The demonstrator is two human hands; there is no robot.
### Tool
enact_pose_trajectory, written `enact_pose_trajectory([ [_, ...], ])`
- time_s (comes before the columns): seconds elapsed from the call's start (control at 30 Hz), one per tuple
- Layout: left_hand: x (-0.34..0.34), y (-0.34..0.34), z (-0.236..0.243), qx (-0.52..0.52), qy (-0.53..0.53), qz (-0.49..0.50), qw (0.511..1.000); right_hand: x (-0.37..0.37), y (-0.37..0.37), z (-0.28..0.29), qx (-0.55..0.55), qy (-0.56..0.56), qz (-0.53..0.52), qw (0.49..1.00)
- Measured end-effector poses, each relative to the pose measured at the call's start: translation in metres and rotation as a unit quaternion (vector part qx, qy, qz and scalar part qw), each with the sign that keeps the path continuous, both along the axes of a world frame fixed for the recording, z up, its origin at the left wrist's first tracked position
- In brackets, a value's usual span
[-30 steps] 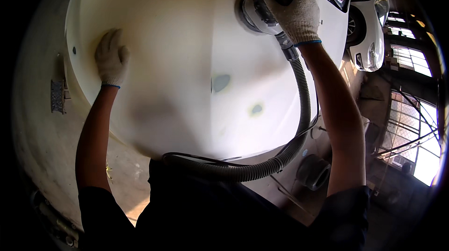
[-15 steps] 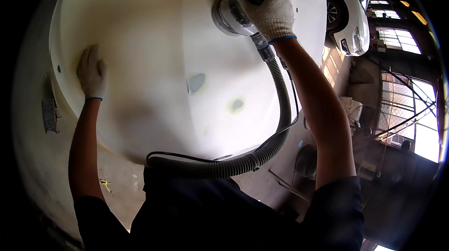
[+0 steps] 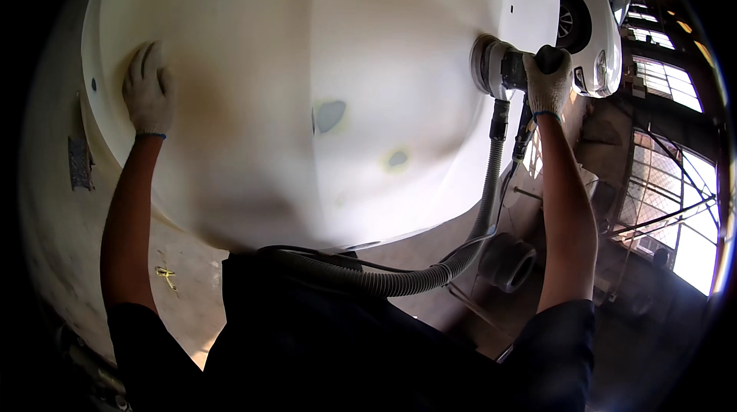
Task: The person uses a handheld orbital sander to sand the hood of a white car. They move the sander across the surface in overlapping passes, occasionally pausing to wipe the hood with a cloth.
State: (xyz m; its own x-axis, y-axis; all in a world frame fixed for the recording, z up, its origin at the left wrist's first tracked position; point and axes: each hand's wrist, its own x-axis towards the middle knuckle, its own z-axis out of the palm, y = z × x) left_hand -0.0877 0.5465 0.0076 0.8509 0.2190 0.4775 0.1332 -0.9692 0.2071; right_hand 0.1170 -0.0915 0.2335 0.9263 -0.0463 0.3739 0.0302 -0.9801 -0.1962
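A large white car hood [image 3: 246, 66] with brownish shaded areas spreads out before me. My right hand [image 3: 550, 89], in a knitted white glove, is wrapped round the dark handle of a power sander [image 3: 493, 65]. The sander's round head meets the hood near its right edge. From the tool, a ribbed grey hose [image 3: 418, 280] and a thin black cable curve down and left across my front. My left hand [image 3: 149, 101], gloved too, lies flat on the hood's left side with nothing in it. Between the hands are a larger grey patch [image 3: 331, 116] and a smaller grey patch [image 3: 397, 158].
Beyond the hood at the upper right stands another white car [image 3: 606, 47]. A dark tyre [image 3: 507, 262] lies on the floor to the right, below the hose. Large paned windows [image 3: 664, 78] line the right wall. A small yellow object [image 3: 166, 277] is on the floor at left.
My right hand has carried the sander right and toward me, from the hood's upper middle to its right edge; the hose swung with it. My left hand stays on the hood.
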Motion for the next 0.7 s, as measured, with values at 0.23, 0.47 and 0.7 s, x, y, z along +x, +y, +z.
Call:
enact_pose_trajectory([
  [0.23,-0.002,-0.004,0.003,0.004,0.002,0.008,1.000,-0.036,0.095,0.001,-0.048,-0.067,0.118,0.990],
  [0.47,0.003,0.005,-0.007,-0.019,-0.031,-0.030,0.999,-0.070,0.217,-0.003,-0.034,-0.046,0.218,0.974],
  [0.7,0.001,0.013,-0.019,-0.012,-0.031,-0.045,0.998,-0.136,0.298,-0.002,0.005,-0.002,0.365,0.931],
])
